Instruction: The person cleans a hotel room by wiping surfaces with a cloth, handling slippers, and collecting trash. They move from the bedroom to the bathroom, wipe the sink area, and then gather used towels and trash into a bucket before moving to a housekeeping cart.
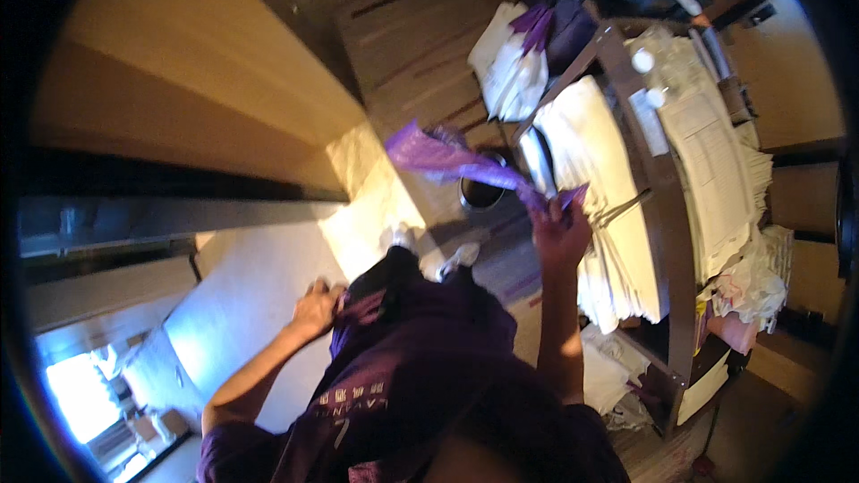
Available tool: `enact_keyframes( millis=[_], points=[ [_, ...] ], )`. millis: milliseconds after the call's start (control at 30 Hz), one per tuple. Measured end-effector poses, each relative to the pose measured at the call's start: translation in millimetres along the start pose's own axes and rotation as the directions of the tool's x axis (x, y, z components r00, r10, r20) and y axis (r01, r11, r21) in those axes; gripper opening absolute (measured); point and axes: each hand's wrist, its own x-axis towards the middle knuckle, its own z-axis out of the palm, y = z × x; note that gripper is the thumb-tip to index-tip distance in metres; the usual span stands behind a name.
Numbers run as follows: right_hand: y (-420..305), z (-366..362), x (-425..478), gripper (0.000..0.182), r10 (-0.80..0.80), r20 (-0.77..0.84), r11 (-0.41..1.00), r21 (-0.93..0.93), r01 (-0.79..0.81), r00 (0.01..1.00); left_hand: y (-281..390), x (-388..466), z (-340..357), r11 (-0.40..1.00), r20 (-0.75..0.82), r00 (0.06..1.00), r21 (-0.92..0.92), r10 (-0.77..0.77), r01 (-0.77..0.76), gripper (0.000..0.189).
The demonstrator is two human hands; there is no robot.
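My right hand grips one end of a thin, wrinkled purple sheet, plastic or cloth, I cannot tell which. Its loose part stretches away to the left, above the floor and partly over a dark round bin or pot. Close beside that hand stands a brown-framed rack or cart with a thick stack of white folded linen. My left hand is low at my left side, against the edge of my dark purple garment. Its fingers are curled, and whether they hold the fabric is hidden.
A white bag with a purple piece hangs at the rack's far end. Printed sheets and a crumpled clear plastic bag lie on the rack's top. On the left, a tan panel borders the walkway; my white shoes stand on the floor.
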Motion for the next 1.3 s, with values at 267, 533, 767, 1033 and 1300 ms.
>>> enact_keyframes(
  millis=[267, 533, 767, 1033, 1300],
  points=[
    [0.9, -5.6, 8.7, 0.011, 0.002, 0.063, 0.995, 0.104, -0.009, 0.998, -40.6, -14.9, -5.2, 0.535, 0.461, 0.884, -0.769, 0.082, 0.351, 0.052],
    [-3.4, 3.5, 3.5, 0.008, -0.029, -0.016, 0.999, 0.043, 0.030, 0.999, -15.0, 13.8, -13.0, 0.851, 0.101, 0.993, -0.525, 0.067, -0.004, 0.048],
    [-7.1, -16.0, 11.6, 0.007, -0.018, 0.002, 0.999, 0.027, 0.018, 1.000, 9.8, 61.3, 25.3, 0.946, -0.153, 0.981, -0.283, 0.118, -0.158, 0.034],
    [-61.8, 47.5, 14.1, 0.008, -0.340, 0.298, 0.557, -0.700, 0.446, 0.892, 36.8, 113.9, 58.5, 0.980, -0.097, 0.995, -0.195, 0.002, -0.021, 0.022],
    [-163.4, 101.4, 57.0, 0.016, -0.674, 0.714, -0.463, -0.609, 0.644, 0.191, 66.8, 141.4, -147.6, 0.971, 0.776, 0.583, -0.198, 0.240, -0.136, 0.052]
  ],
)
